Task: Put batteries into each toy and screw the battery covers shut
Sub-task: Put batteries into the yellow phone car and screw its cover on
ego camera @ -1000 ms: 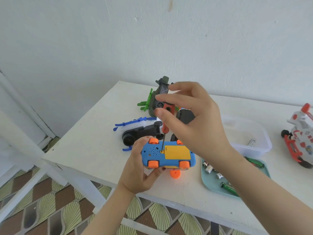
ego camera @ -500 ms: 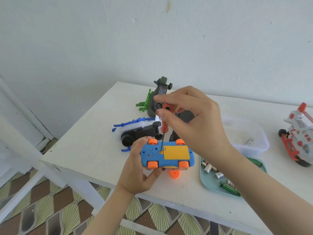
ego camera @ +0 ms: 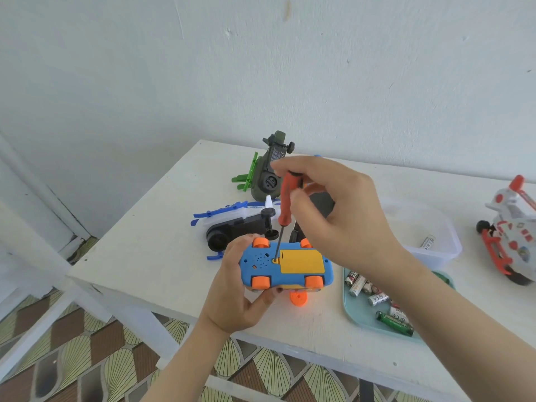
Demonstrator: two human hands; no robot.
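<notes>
A blue toy car point(ego camera: 261, 264) with orange wheels lies upside down above the table's front edge, gripped at its left end by my left hand point(ego camera: 236, 297). Its yellow battery cover point(ego camera: 301, 261) sits closed on the underside. My right hand point(ego camera: 339, 216) pinches a red-handled screwdriver point(ego camera: 285, 203) near its top. The thin shaft slants down and its tip rests in the screw hole at the cover's left edge. A loose orange wheel-like piece point(ego camera: 298, 299) shows just below the car.
Behind the car lie a green toy helicopter point(ego camera: 265, 175) and a black toy with blue rotor blades point(ego camera: 232, 224). A teal tray point(ego camera: 352, 310) of several batteries sits right of the car, a clear plastic box point(ego camera: 429, 230) behind it, and a red-white toy point(ego camera: 510, 236) far right.
My right hand's fingers have shifted round the screwdriver handle, as in turning it, while the tip stays in the screw hole. My left hand and the car have barely moved.
</notes>
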